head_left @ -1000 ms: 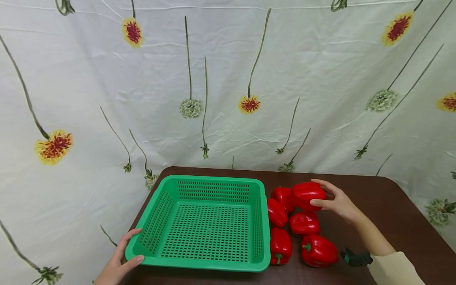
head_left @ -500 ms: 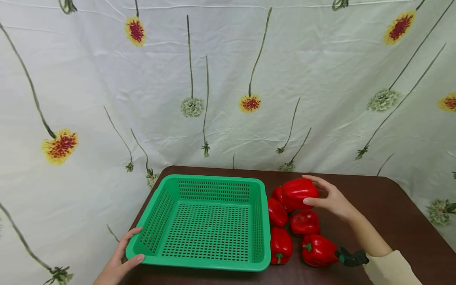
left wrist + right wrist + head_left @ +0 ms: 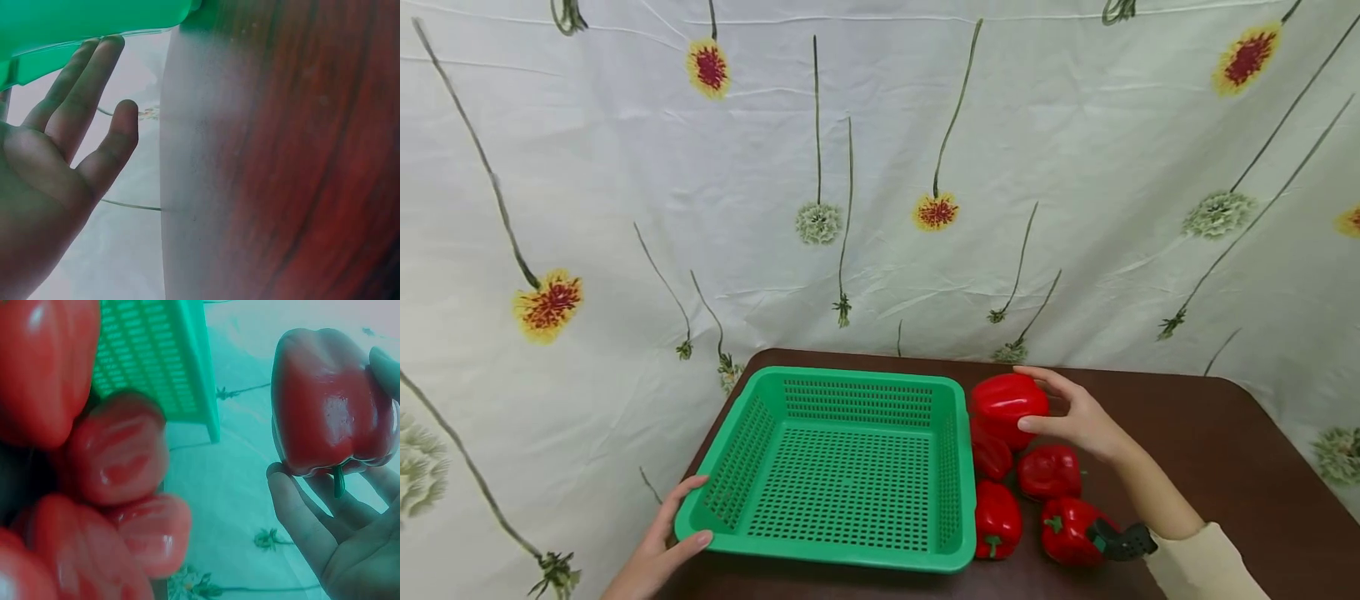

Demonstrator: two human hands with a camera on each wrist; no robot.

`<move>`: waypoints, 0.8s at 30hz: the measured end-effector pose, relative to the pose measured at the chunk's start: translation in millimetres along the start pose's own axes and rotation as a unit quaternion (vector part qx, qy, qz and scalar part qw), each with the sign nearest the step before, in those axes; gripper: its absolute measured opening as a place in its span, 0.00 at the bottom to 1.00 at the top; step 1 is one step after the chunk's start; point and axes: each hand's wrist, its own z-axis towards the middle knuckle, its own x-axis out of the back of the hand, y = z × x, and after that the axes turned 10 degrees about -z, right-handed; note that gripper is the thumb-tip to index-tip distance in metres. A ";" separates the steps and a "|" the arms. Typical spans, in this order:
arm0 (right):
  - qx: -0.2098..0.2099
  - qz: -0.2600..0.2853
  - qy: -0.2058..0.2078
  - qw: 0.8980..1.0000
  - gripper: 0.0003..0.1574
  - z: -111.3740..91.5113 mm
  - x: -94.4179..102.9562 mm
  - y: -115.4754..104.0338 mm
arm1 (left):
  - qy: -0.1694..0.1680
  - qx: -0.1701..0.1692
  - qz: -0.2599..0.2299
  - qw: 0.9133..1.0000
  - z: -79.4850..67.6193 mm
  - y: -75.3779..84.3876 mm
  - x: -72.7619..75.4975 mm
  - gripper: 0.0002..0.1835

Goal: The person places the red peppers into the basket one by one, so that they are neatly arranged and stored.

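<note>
Held at the far end of the table, a red bell pepper [image 3: 1009, 404] is in the grip of my right hand [image 3: 1078, 421], thumb in front and fingers behind. The right wrist view shows this same bell pepper [image 3: 331, 403] raised off the table, its green stem pointing toward the palm. My left hand [image 3: 662, 533] holds the near left corner of a green plastic basket [image 3: 842, 554], thumb and forefinger over its rim. From the left wrist, the other fingers [image 3: 78, 103] look extended, tips at the basket's edge. The basket's perforated floor is bare.
Several more red bell peppers, among them one near the front [image 3: 997, 521] and one in the middle [image 3: 1049, 472], lie between the basket and my right arm. A dark wristband [image 3: 1123, 540] overlaps the nearest right pepper. Behind the brown table [image 3: 1187, 433] hangs a flowered cloth [image 3: 865, 167].
My right hand has moved left with the bell pepper, bringing it over the peppers beside the basket. My left hand stays at the basket corner. The head view has shifted slightly.
</note>
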 end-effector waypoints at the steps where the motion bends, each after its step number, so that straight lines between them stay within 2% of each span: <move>1: 0.001 0.003 -0.002 1.000 0.40 1.5 -1.4 -1.1 | 0.001 0.002 -0.006 1.000 -0.5 0.7 -0.9 0.34; 7: 0.007 0.023 -0.021 0.999 0.41 14.1 -13.7 -10.1 | 0.001 -0.009 -0.044 0.999 -4.4 4.4 -3.3 0.32; 12: 0.006 0.027 -0.038 0.999 0.43 24.0 -23.8 -16.6 | 0.000 -0.013 -0.010 1.000 -7.1 8.6 -3.3 0.33; 17: 0.003 0.044 -0.053 0.998 0.44 32.2 -31.4 -18.3 | 0.000 0.004 0.036 0.999 -7.5 15.5 -4.9 0.34; 24: 0.019 0.074 -0.077 0.994 0.43 44.2 -46.2 -20.6 | 0.002 0.006 0.030 1.000 -10.6 24.0 -10.1 0.34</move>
